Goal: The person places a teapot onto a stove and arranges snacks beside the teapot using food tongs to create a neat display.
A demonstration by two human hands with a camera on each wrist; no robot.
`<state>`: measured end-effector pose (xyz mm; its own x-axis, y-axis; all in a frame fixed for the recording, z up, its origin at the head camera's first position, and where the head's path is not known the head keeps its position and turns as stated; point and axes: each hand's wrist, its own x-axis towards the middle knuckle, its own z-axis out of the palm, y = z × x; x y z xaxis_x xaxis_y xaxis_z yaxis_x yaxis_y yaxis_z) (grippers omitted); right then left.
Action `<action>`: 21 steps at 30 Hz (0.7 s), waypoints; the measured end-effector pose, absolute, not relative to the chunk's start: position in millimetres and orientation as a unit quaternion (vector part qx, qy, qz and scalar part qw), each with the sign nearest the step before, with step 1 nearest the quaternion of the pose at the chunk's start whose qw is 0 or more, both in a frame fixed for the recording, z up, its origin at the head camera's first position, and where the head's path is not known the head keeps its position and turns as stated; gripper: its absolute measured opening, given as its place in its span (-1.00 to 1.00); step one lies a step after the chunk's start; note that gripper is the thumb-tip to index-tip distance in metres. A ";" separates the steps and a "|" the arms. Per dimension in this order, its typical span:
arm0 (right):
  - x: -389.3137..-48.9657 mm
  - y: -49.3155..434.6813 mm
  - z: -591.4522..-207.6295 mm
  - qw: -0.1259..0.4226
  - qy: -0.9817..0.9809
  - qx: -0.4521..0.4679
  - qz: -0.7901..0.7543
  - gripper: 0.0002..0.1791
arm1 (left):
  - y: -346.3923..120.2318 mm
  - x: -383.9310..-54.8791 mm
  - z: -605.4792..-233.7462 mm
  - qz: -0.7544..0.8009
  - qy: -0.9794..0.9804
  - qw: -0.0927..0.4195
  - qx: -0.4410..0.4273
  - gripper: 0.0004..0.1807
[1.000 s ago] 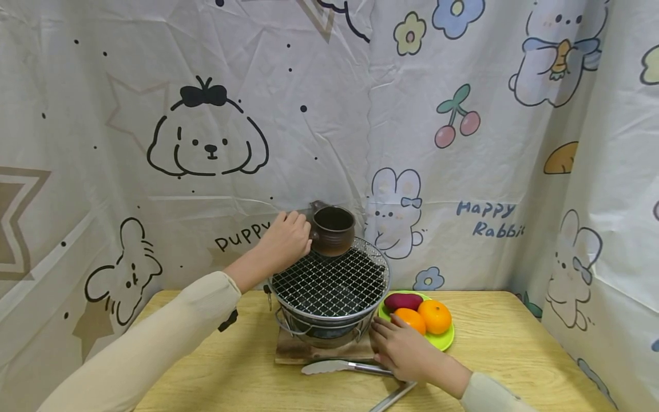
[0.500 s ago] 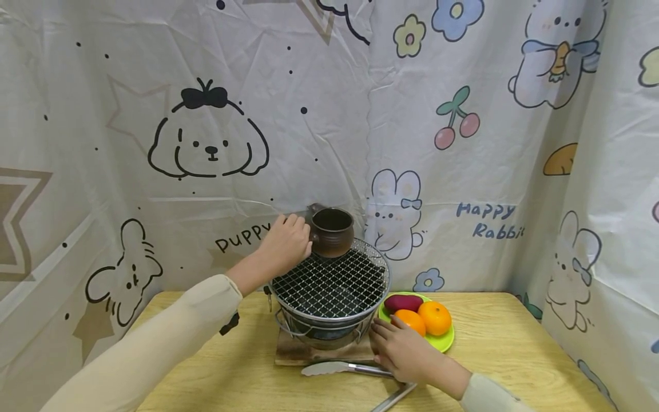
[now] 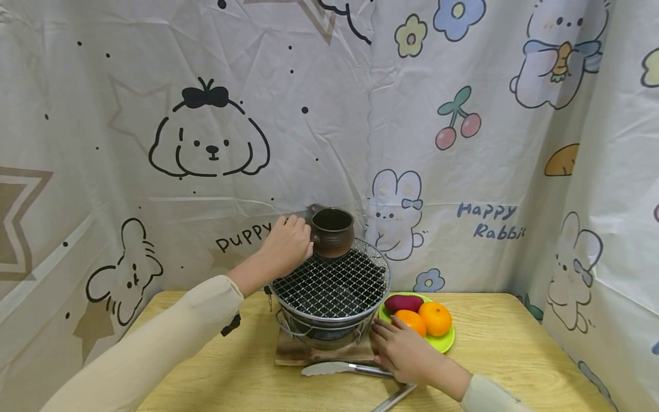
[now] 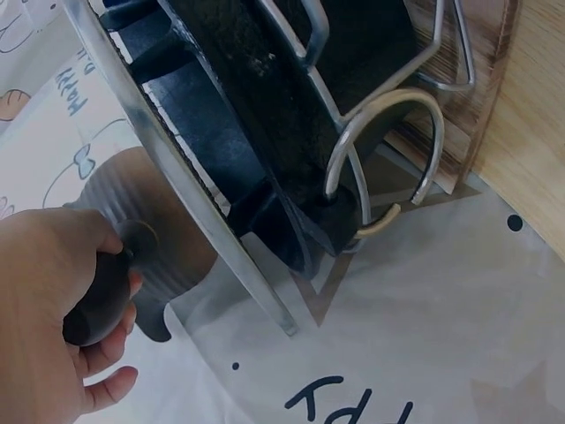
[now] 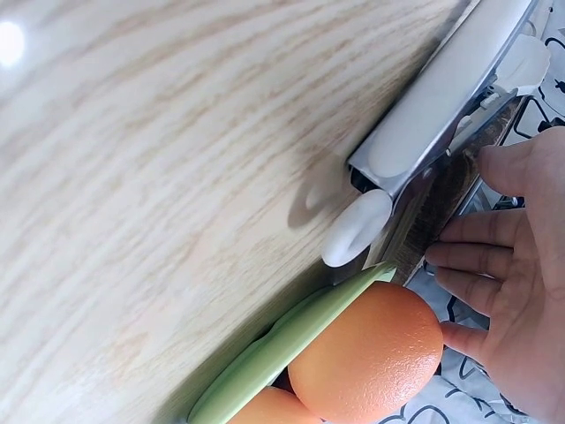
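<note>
A: Where is the pot (image 3: 334, 241)?

B: At the far side of the grill rack (image 3: 329, 289), about upright. Whether its base touches the wires or hangs just above them, I can't tell.

A: And the left hand (image 3: 288, 243)?

B: Curled round the pot's side handle (image 4: 99, 302), thumb side toward the body. In the left wrist view the lowest fingertip stands apart from the handle.

A: How would you expect that pot to handle?

B: It looks like fired clay, so I'd guess stiff, fairly weighty for its bulk, and easy to chip on the metal rim. The inside is too dark to say whether there's anything in it.

A: Slippery?

B: The handle seems smooth and rounded, so the pot could roll in a loose grip. All its weight hangs off one side, too. I'd hold close to the body, with every finger wrapped, and leave the spout (image 3: 315, 208) alone; that's probably the weakest part.

A: The right hand (image 3: 407, 350)?

B: Fingers loosely extended, holding nothing. It's beside the green plate (image 3: 443, 342), above the tongs (image 3: 368, 369), its little finger touching or almost touching the nearer orange (image 5: 366, 353).
</note>
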<state>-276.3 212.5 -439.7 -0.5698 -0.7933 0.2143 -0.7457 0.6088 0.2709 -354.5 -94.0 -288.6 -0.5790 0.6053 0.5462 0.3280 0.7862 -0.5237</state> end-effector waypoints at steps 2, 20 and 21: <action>-276.4 212.6 -439.9 0.160 -0.883 0.436 -0.075 -0.54 | -92.4 -353.3 -288.3 0.181 -0.870 0.372 -0.269 -0.67; -276.2 212.4 -441.0 0.147 -0.889 0.427 -0.073 -0.52 | -87.6 -349.1 -290.7 0.175 -0.877 0.363 -0.263 -0.67; -275.9 212.3 -441.0 0.147 -0.890 0.426 -0.073 -0.52 | -88.0 -348.9 -290.8 0.175 -0.876 0.365 -0.264 -0.67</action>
